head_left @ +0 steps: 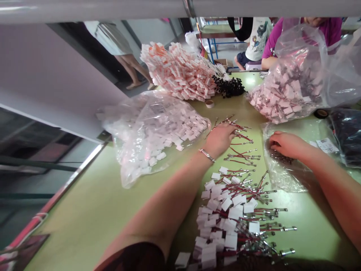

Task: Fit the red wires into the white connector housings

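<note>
My left hand (221,138) rests at the far end of a row of short red wires (243,154) with metal terminals. Its fingers are closed around some of these wires, and the palm side is hidden. To the right, my right hand (284,144) is curled over a small heap of dark metal pieces (282,158) on a flat clear plastic bag (290,180). What its fingertips pinch is hidden. Nearer to me lies a pile of red wires with white plastic housings (217,222), their metal ends pointing right.
A clear bag of white housings (166,128) lies left. Behind it stand a heap of pinkish-white parts (180,71), black-tipped wires (229,87) and a tape roll (209,104). A full plastic bag (290,90) stands back right, near a dark package (348,135). People are beyond the table.
</note>
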The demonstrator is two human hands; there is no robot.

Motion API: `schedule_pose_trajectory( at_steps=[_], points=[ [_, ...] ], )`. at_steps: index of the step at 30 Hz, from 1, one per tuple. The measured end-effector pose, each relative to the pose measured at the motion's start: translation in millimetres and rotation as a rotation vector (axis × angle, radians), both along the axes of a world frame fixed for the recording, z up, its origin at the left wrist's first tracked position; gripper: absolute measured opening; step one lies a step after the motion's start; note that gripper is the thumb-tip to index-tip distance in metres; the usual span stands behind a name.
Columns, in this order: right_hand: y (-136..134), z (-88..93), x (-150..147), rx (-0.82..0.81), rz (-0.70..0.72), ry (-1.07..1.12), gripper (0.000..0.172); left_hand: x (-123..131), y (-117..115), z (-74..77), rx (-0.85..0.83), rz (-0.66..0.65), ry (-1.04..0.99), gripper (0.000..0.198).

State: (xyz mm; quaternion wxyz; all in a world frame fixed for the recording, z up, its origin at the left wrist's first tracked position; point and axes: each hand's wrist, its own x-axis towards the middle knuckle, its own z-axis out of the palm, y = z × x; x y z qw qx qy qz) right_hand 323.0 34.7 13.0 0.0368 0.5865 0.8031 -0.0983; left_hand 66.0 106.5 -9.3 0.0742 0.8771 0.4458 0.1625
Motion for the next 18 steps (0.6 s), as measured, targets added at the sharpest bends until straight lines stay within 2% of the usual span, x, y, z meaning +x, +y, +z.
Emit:
schedule_pose_trajectory(
  at_steps=[2, 5, 10, 15, 18],
  points=[
    [-0.8, 2.1, -1.4, 0.011, -0.011, -0.014, 0.012, 3.5, 2.1, -4.5, 0.041, -0.064, 0.019, 0.031],
    [-1.7, 6.4, -3.1, 0.042, -0.056, -0.018, 0.010, 9.2, 5.6, -10.7, 0.071, -0.117, 0.080, 0.026],
    [-2.3, 8.3, -5.5, 0.077, -0.081, 0.012, 0.011, 12.6, 8.7, -15.5, 0.114, -0.071, 0.092, 0.023],
    [-1.0, 6.2, -4.7, 0.160, -0.118, 0.145, 0.015, 9.8, 7.5, -10.8, 0.170, -0.041, -0.060, 0.021],
    [-2.7, 6.6, -8.6, 0.219, -0.139, 0.346, 0.010, 10.0, 0.9, -3.8, 0.226, -0.045, -0.077, 0.020]
  ],
)
